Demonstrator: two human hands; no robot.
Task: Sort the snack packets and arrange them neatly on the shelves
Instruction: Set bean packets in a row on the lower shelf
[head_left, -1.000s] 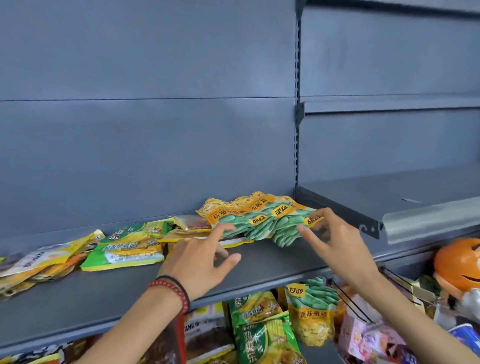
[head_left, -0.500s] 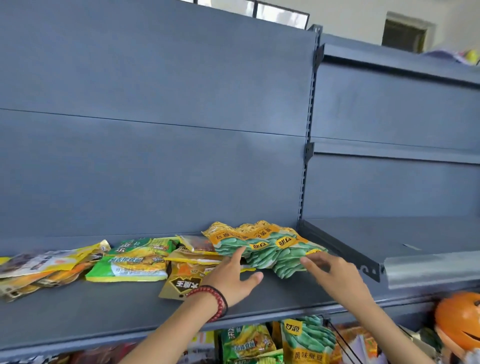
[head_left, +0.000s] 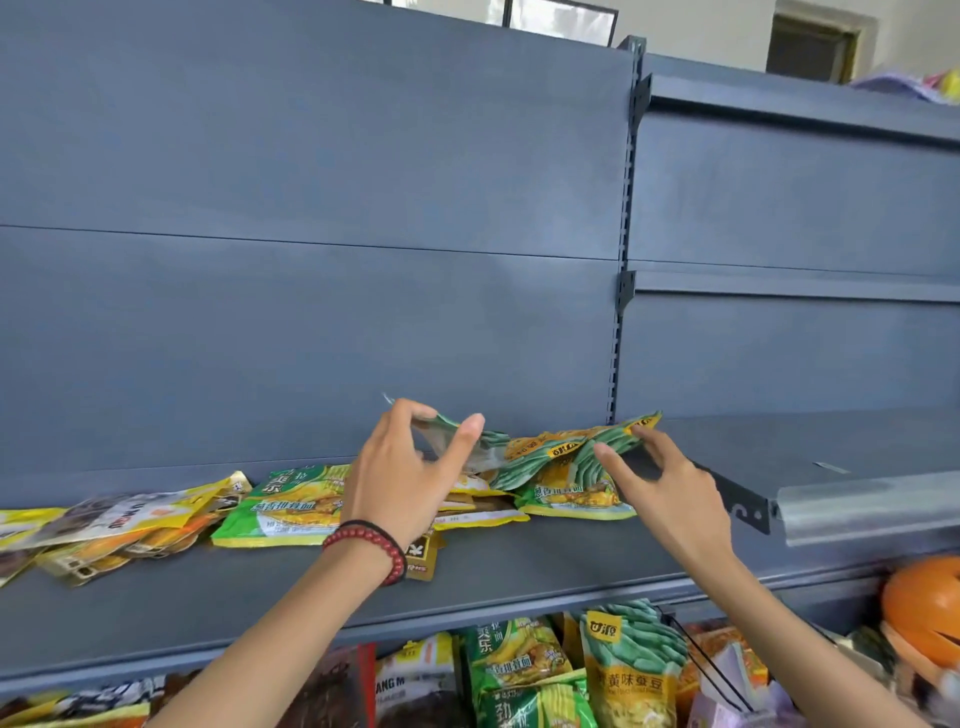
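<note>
A bunch of green-and-yellow bean snack packets is lifted off the grey shelf, held between both hands. My left hand, with a red bead bracelet, pinches the left end of the bunch between thumb and fingers. My right hand touches the right end with its fingers spread. Beneath the bunch lies a green-and-yellow noodle snack packet. Another of the same kind lies further left, beside a loose heap of yellow and orange packets.
A brown packet lies under my left wrist. A second shelf with a clear price strip joins on the right. Below the shelf edge stand more packets in a wire basket, and an orange pumpkin toy sits at far right.
The bean packets lay flat on the shelf; both hands have raised them, the left end highest. A noodle snack packet under them is now uncovered. The camera has tilted upward.
</note>
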